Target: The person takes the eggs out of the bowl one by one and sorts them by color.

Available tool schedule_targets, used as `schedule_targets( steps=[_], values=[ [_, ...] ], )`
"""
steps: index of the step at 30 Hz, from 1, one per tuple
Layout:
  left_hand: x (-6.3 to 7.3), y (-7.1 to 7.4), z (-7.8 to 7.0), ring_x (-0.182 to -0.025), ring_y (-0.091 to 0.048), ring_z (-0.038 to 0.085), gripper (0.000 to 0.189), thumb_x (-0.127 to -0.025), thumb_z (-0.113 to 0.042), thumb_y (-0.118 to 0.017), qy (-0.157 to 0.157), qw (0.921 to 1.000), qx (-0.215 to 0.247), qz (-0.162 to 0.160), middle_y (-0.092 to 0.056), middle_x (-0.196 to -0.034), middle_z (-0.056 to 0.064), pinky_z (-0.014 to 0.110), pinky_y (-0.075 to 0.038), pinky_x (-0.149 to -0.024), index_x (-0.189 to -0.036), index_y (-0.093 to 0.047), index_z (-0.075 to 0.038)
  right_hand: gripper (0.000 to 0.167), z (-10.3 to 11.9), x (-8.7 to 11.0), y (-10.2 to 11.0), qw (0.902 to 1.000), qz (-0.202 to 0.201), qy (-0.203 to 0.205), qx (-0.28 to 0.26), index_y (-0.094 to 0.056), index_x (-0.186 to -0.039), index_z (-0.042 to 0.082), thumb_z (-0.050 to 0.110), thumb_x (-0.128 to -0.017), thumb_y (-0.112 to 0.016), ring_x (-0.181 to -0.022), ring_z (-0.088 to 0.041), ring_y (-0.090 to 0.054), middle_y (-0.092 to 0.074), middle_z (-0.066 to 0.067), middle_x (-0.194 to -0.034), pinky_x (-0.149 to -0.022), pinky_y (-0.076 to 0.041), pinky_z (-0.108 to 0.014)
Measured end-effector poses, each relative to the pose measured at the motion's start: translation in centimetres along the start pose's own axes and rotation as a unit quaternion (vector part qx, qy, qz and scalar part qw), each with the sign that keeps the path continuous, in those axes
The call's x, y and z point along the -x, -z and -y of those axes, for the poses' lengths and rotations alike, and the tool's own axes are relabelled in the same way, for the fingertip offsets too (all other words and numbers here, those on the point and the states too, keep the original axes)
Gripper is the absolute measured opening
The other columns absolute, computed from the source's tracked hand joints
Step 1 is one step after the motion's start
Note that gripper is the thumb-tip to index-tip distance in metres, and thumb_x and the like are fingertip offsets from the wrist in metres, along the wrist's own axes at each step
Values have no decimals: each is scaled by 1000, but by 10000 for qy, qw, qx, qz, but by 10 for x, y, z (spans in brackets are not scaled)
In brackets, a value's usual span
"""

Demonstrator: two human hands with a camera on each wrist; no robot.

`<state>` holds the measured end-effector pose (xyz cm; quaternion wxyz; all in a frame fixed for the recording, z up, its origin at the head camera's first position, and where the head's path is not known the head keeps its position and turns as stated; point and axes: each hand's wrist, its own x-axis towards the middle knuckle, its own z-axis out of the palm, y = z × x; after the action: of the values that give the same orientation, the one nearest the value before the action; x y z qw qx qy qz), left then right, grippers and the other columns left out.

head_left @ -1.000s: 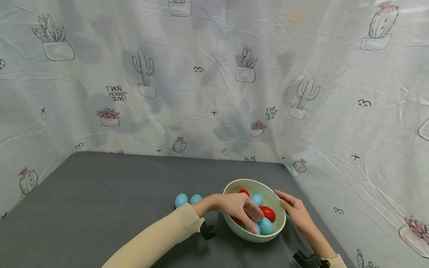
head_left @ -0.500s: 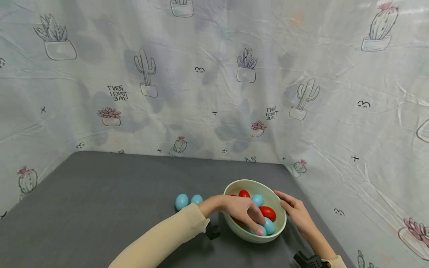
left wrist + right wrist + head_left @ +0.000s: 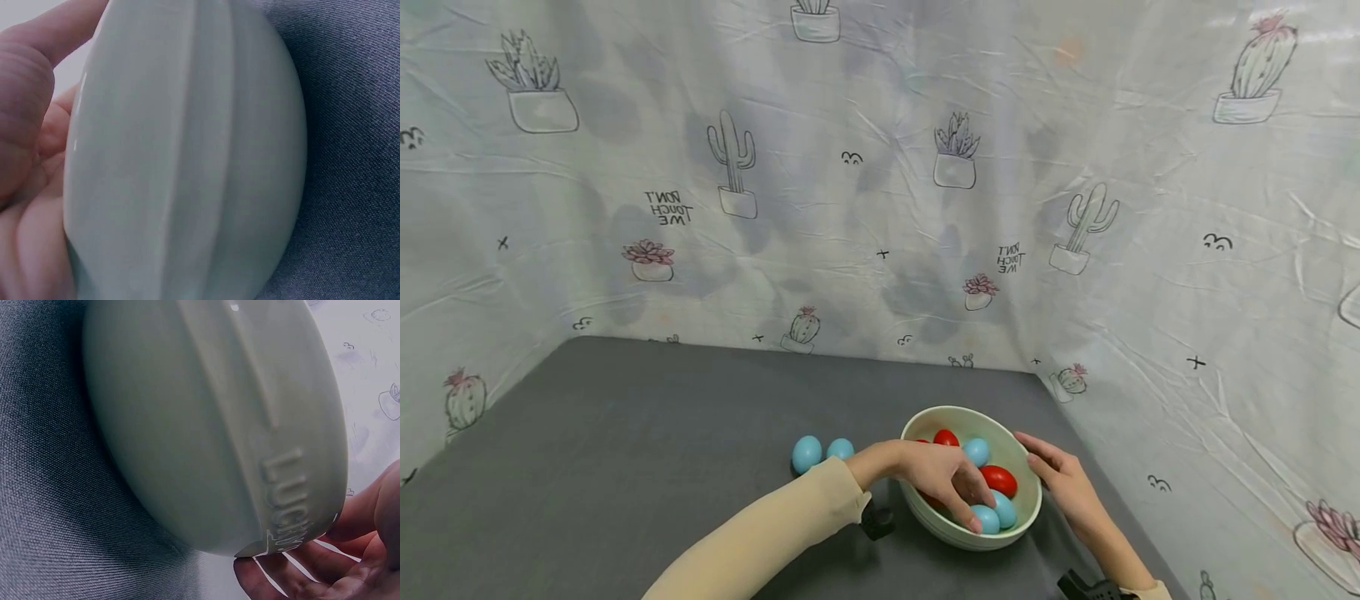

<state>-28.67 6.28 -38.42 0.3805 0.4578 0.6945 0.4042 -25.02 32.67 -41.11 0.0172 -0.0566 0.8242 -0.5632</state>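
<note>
A pale green bowl (image 3: pixel 958 537) holds several red and blue eggs. My left hand (image 3: pixel 936 471) reaches over its near left rim, with thumb and fingertips at a blue egg (image 3: pixel 986 519). Whether they pinch it or only touch it is unclear. Beside that lies another blue egg (image 3: pixel 1002 509), and behind it a red egg (image 3: pixel 998 481). In the left wrist view, the bowl's wall (image 3: pixel 187 150) hides the inside. My right hand (image 3: pixel 1067 483) rests extended fingers against the bowl's right side. Raised lettering (image 3: pixel 284 494) shows near its fingertips in the right wrist view.
Two blue eggs, one at the left (image 3: pixel 807 454) and one closer to my sleeve (image 3: pixel 840 449), lie left of the bowl on the dark grey table (image 3: pixel 625 467). A cactus-printed sheet (image 3: pixel 880 208) stands around the table's back and sides.
My left hand has shifted slightly right and lower inside the bowl. The blue egg at its thumb has moved right too, and the thumb now lies at its left edge. My right hand stays put.
</note>
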Motion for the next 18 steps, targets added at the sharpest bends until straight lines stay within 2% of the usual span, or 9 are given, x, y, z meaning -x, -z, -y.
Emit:
schedule_targets(
  steps=[8,12,18],
  values=[
    [-4,2,1,-106,-61,2,44,-90,-4,-72,-238,9988,-389,200,-66,-118,-7,19,-48,-92,-133,-61,-3,41,0,-1,1,10000,-5,-13,-18,-48,-144,-1,15,-106,-48,-123,-26,-54,-49,-19,-143,-89,-50,-23],
    [-4,2,1,-106,-61,2,47,-89,0,-72,-254,9986,-423,204,-66,-121,-4,19,-48,-92,-134,-60,-1,40,0,-2,0,10000,-8,27,-20,-49,-143,-1,15,-106,-48,-124,-26,-52,-49,-19,-142,-90,-49,-23],
    [-1,2,1,-103,-63,5,50,-88,-4,-74,-204,9983,-547,23,-63,-124,-10,19,-50,-88,-136,-61,-9,40,-2,-3,-1,9999,-14,81,66,-49,-143,-1,14,-106,-48,-124,-27,-53,-50,-19,-142,-90,-50,-24]
  ],
)
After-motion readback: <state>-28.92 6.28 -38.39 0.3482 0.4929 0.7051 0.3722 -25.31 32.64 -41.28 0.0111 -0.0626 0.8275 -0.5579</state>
